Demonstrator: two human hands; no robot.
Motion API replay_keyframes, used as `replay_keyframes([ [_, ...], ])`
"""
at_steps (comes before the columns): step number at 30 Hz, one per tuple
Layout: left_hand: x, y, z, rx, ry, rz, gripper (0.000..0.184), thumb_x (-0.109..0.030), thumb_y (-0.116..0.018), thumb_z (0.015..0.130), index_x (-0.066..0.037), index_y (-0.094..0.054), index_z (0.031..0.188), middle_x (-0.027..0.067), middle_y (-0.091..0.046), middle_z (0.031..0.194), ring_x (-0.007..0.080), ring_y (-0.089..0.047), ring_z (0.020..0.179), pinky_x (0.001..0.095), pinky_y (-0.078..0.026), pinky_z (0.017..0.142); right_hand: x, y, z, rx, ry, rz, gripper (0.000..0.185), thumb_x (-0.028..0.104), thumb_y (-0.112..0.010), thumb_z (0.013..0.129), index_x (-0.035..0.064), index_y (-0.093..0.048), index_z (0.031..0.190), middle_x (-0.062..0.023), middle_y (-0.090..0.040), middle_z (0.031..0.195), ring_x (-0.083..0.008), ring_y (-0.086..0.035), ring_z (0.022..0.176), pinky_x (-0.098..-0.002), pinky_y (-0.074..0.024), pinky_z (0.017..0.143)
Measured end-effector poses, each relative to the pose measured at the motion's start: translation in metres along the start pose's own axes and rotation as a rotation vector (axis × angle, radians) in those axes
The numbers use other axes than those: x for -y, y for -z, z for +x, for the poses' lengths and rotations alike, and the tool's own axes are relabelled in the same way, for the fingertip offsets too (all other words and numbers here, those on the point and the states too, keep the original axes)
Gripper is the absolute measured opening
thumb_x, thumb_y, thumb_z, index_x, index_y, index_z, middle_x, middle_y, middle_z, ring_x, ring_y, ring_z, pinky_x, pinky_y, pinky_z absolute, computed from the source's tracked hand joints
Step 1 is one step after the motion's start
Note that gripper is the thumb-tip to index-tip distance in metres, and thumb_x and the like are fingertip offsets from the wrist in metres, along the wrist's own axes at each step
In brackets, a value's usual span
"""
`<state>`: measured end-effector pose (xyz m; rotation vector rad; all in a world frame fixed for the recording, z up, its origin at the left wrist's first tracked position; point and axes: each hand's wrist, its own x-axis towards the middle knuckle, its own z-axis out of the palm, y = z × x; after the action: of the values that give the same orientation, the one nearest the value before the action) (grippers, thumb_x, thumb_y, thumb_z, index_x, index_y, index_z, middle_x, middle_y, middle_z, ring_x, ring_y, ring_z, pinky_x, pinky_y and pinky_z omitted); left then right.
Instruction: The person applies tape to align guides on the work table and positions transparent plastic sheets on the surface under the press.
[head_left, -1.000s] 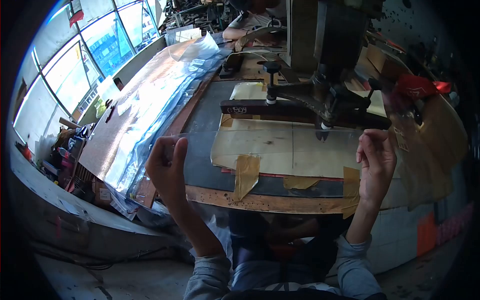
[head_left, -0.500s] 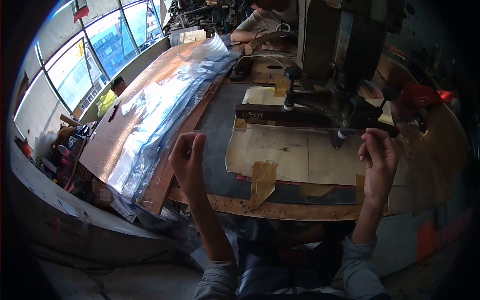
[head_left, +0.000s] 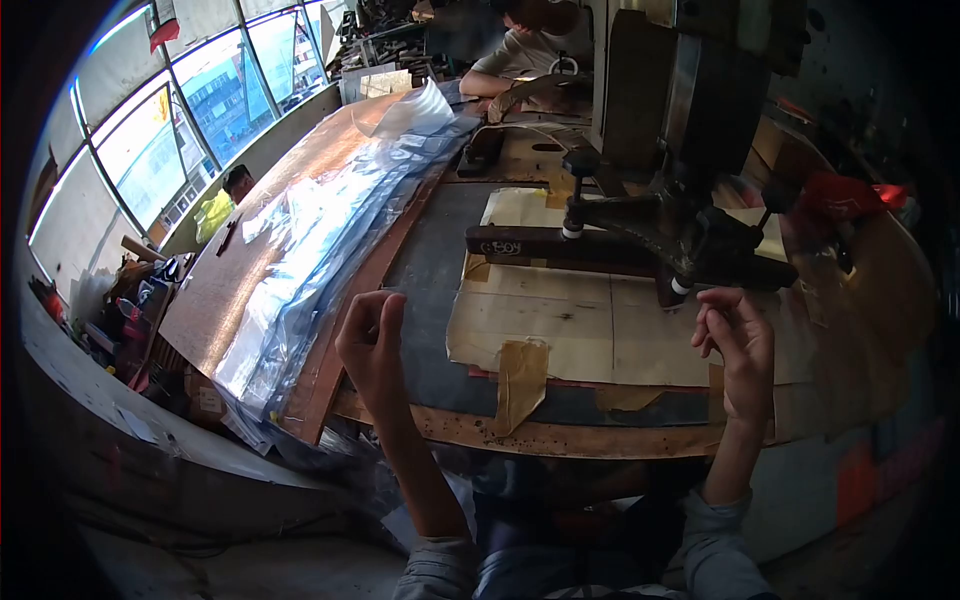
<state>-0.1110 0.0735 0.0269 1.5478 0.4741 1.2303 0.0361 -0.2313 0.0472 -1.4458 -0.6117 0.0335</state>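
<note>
My left hand (head_left: 372,338) is closed in a pinch above the left part of the dark work surface (head_left: 425,265). My right hand (head_left: 737,335) pinches too, over the right side of the cream sheet (head_left: 540,325). Between them stretches a clear plastic sheet (head_left: 560,294), so transparent that only a faint edge line shows. Just beyond the hands, a dark bar (head_left: 610,249) with chalk-like writing sits under the press head (head_left: 690,215). Brown tape (head_left: 522,385) lies on the near edge of the cream sheet.
On the left, a pile of clear plastic sheets (head_left: 320,225) lies on a brown board (head_left: 215,300). Across the table a person (head_left: 530,55) leans on their arms. A red bag (head_left: 840,195) rests at right. The wooden table edge (head_left: 460,424) runs in front of me.
My right hand has moved slightly left and nearer to me, and the clear sheet's edge appears lower. Both hands stay pinched. The view has shifted a little.
</note>
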Motion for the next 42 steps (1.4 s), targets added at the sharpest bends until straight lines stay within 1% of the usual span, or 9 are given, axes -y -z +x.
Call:
replay_keyframes([
  [9, 0.007, -0.007, -0.012, 0.044, -0.01, 0.065, 0.015, -0.015, -0.071, 0.089, -0.002, -0.064, 0.085, -0.0082, -0.05, 0.068, -0.0013, -0.037, 0.061, 0.0173, -0.025, 0.053, -0.011, 0.023, -0.025, 0.042, -0.072, -0.122, 0.012, 0.013, -0.059, 0.094, 0.001, -0.062, 0.095, -0.0025, -0.062, 0.082, -0.0057, -0.058, 0.076, -0.0203, -0.0444, 0.065],
  [16, 0.004, -0.029, -0.042, 0.136, 0.038, 0.159, 0.012, -0.011, -0.073, 0.085, -0.001, -0.066, 0.085, -0.0096, -0.035, 0.061, -0.0002, -0.03, 0.058, 0.0191, -0.023, 0.051, -0.016, 0.056, -0.054, -0.077, -0.147, -0.44, 0.007, 0.008, -0.064, 0.089, 0.0013, -0.063, 0.087, -0.0015, -0.064, 0.08, -0.0053, -0.058, 0.071, -0.0213, -0.0445, 0.065],
  [20, -0.015, -0.05, -0.058, 0.22, -0.007, 0.361, 0.012, -0.011, -0.075, 0.082, -0.003, -0.067, 0.086, -0.0042, -0.035, 0.055, 0.002, -0.032, 0.054, 0.0221, -0.027, 0.05, -0.018, 0.074, -0.058, -0.147, -0.152, -0.546, 0.005, 0.005, -0.064, 0.088, 0.0001, -0.062, 0.088, -0.0025, -0.064, 0.08, -0.0067, -0.059, 0.071, -0.0225, -0.0456, 0.067],
  [23, -0.017, -0.06, -0.07, 0.27, -0.04, 0.465, 0.011, -0.011, -0.075, 0.08, -0.005, -0.067, 0.085, -0.0005, -0.038, 0.053, 0.0046, -0.035, 0.051, 0.024, -0.031, 0.049, -0.03, 0.085, -0.061, -0.186, -0.146, -0.53, 0.003, 0.003, -0.062, 0.089, -0.0005, -0.061, 0.089, -0.0031, -0.064, 0.08, -0.0078, -0.059, 0.072, -0.0233, -0.0463, 0.069],
  [24, -0.016, -0.06, -0.072, 0.31, -0.036, 0.52, 0.013, -0.013, -0.075, 0.08, -0.008, -0.067, 0.089, 0.0024, -0.044, 0.053, 0.0092, -0.04, 0.048, 0.0269, -0.036, 0.05, -0.037, 0.088, -0.064, -0.199, -0.126, -0.506, 0.003, 0.003, -0.062, 0.089, -0.0006, -0.061, 0.09, -0.0032, -0.063, 0.08, -0.008, -0.059, 0.073, -0.0235, -0.0464, 0.07],
  [27, -0.015, -0.067, -0.081, 0.34, 0.03, 0.551, 0.02, -0.012, -0.075, 0.078, -0.007, -0.066, 0.095, 0.0026, -0.047, 0.055, 0.0082, -0.042, 0.049, 0.0274, -0.037, 0.052, -0.046, 0.093, -0.069, -0.231, -0.062, -0.482, 0.004, 0.002, -0.061, 0.089, -0.0009, -0.061, 0.091, -0.0037, -0.063, 0.081, -0.0087, -0.059, 0.075, -0.024, -0.0466, 0.071],
  [28, -0.01, -0.065, -0.084, 0.404, 0.046, 0.58, 0.029, -0.013, -0.075, 0.077, -0.009, -0.062, 0.103, 0.0057, -0.052, 0.057, 0.0135, -0.048, 0.05, 0.0304, -0.04, 0.054, -0.045, 0.091, -0.07, -0.242, -0.039, -0.506, 0.004, 0.002, -0.061, 0.089, -0.001, -0.061, 0.091, -0.0039, -0.063, 0.081, -0.0089, -0.059, 0.075, -0.0241, -0.0466, 0.072],
  [32, -0.006, -0.064, -0.093, 0.485, 0.038, 0.681, 0.038, -0.016, -0.074, 0.079, -0.011, -0.055, 0.111, 0.009, -0.058, 0.062, 0.0224, -0.056, 0.054, 0.0337, -0.044, 0.057, -0.046, 0.09, -0.072, -0.264, -0.012, -0.499, 0.004, 0.003, -0.061, 0.09, -0.001, -0.061, 0.091, -0.0044, -0.062, 0.082, -0.0095, -0.059, 0.076, -0.0244, -0.0465, 0.072],
  [42, 0.0, -0.061, -0.099, 0.451, -0.063, 0.724, 0.032, -0.025, -0.074, 0.082, -0.009, -0.054, 0.101, 0.0072, -0.057, 0.061, 0.0267, -0.059, 0.056, 0.0384, -0.045, 0.054, -0.047, 0.086, -0.071, -0.26, 0.025, -0.625, 0.007, 0.001, -0.062, 0.088, -0.0013, -0.063, 0.094, -0.0079, -0.064, 0.085, -0.0131, -0.061, 0.075, -0.026, -0.0476, 0.07],
])
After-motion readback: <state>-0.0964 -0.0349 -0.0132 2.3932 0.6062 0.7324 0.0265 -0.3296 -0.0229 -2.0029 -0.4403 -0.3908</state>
